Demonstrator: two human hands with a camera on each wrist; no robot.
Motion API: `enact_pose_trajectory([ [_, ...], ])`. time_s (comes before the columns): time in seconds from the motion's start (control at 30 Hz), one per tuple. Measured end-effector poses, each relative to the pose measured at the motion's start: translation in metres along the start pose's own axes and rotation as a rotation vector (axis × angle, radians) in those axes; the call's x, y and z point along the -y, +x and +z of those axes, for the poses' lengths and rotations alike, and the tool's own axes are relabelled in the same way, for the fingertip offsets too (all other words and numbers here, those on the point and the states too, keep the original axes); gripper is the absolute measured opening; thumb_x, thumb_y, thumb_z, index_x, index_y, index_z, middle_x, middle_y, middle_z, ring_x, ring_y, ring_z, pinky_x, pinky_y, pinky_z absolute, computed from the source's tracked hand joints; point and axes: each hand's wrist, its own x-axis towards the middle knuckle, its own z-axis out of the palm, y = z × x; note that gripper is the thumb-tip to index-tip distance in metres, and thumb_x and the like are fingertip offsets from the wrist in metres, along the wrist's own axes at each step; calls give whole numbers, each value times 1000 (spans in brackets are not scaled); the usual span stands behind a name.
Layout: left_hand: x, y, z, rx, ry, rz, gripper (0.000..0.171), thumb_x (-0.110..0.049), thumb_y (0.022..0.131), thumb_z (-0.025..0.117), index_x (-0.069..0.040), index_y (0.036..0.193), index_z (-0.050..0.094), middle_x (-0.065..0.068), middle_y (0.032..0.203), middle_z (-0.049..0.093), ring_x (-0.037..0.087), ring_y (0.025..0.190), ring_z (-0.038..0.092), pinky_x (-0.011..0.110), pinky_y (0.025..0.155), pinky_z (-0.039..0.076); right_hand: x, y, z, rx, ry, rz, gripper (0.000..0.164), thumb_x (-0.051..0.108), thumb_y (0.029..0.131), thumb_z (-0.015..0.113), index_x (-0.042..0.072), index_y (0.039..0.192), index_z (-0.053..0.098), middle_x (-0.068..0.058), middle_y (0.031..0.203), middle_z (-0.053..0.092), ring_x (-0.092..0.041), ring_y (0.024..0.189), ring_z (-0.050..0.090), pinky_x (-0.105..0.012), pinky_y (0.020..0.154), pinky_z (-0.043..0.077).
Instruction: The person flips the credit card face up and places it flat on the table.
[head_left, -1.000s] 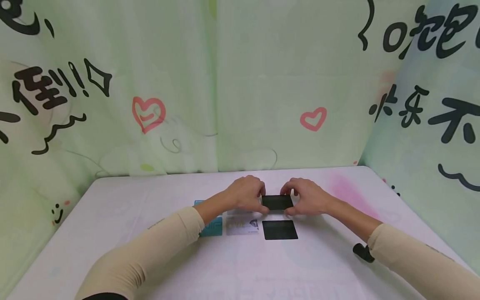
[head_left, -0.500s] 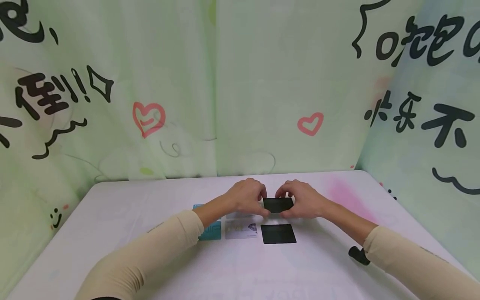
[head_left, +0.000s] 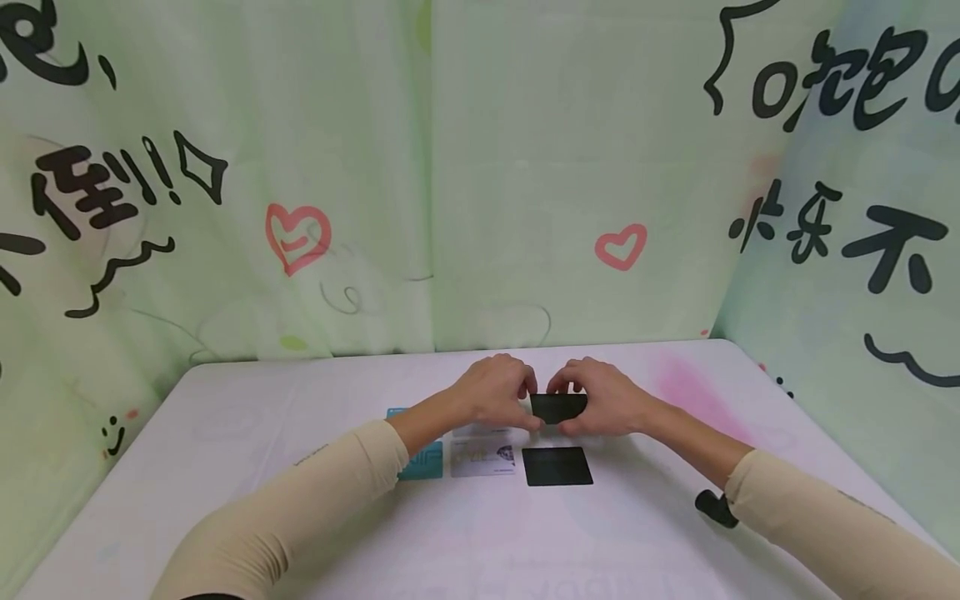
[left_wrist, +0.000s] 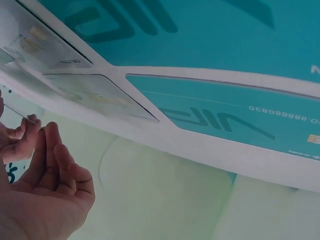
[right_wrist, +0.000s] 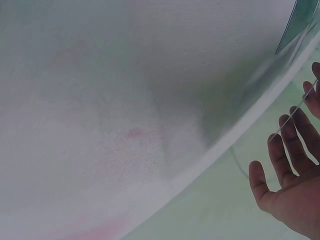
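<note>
In the head view, a black card (head_left: 557, 408) is held upright above the table, between the two hands. My left hand (head_left: 495, 392) pinches its left edge, with the thumb low and the fingers bent behind. At the card's right side, my right hand (head_left: 603, 400) grips it, fingers at the top edge and thumb near the bottom. Seen edge-on in the right wrist view, the card is a thin line across that hand's fingertips (right_wrist: 273, 139). Another black card (head_left: 558, 467) lies flat just in front of the hands.
Left of the flat black card lie silver cards (head_left: 482, 459) and teal cards (head_left: 422, 462), two of each, in front and back rows. The left forearm partly covers them. A black object (head_left: 716, 508) shows beside the right sleeve. Printed curtains (head_left: 517, 183) stand behind the white table (head_left: 465, 542).
The head view has tipped slightly up. My right fingers have shifted a little left along the held card's top edge, and the hands are slightly closer together. The flat cards have stayed put.
</note>
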Motion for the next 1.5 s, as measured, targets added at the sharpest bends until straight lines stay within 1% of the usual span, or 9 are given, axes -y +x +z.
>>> enact_pose_trajectory([
  [0.1,0,0,1,-2,-4,5,40,-50,83,81,-18,106,75,-7,90,68,10,87,56,22,71,47,1,0,0,5,8,1,43,29,75,89,16,114,75,6,98,67,-17,94,58,-36,81,47],
  [0.43,-1,-1,1,-34,-13,17,43,-53,82,83,-19,107,76,-10,88,67,9,88,57,22,72,47,0,-2,3,6,21,-5,45,28,76,88,17,118,75,8,98,68,-18,97,59,-36,83,48],
  [0.7,2,-3,-2,-13,-46,-5,50,-56,81,84,-18,114,76,-7,95,71,9,90,58,24,73,49,-2,-4,2,5,35,1,45,28,77,88,17,117,74,6,101,70,-21,99,59,-36,83,46],
  [0.8,4,-4,-1,-8,-39,-19,52,-55,80,84,-18,116,76,-6,97,73,10,92,58,25,74,49,-2,-4,1,2,71,12,44,26,77,88,16,116,73,5,104,71,-23,99,59,-39,85,47],
  [1.0,8,-4,1,-21,-28,-20,52,-55,80,84,-18,117,76,-5,101,75,11,95,60,26,76,50,-3,-1,0,-11,151,33,43,23,78,87,14,116,70,2,108,73,-25,102,61,-50,93,49],
  [1.1,9,-4,1,-24,-27,-20,52,-54,80,85,-18,117,77,-5,102,76,12,97,61,27,77,50,-4,0,0,-38,173,21,43,24,78,88,12,115,69,2,108,73,-28,103,63,-51,94,50],
  [1.27,8,-4,1,-10,-33,-41,53,-53,81,85,-18,119,76,-4,105,76,12,98,61,27,78,50,-3,1,-1,-82,227,17,45,23,79,88,12,117,67,-1,110,73,-31,104,65,-54,94,49],
  [1.4,8,-5,1,-7,-41,-49,53,-53,81,85,-18,120,76,-4,107,76,12,98,62,27,79,51,-2,1,-2,-108,264,39,47,23,79,89,14,119,65,-1,112,72,-30,106,66,-54,93,48],
  [1.5,9,-5,2,-10,-52,-51,54,-53,81,85,-18,120,76,-4,108,76,12,99,63,27,78,51,0,2,-3,-128,306,53,49,21,79,90,13,119,63,-1,114,72,-29,107,67,-53,92,49],
])
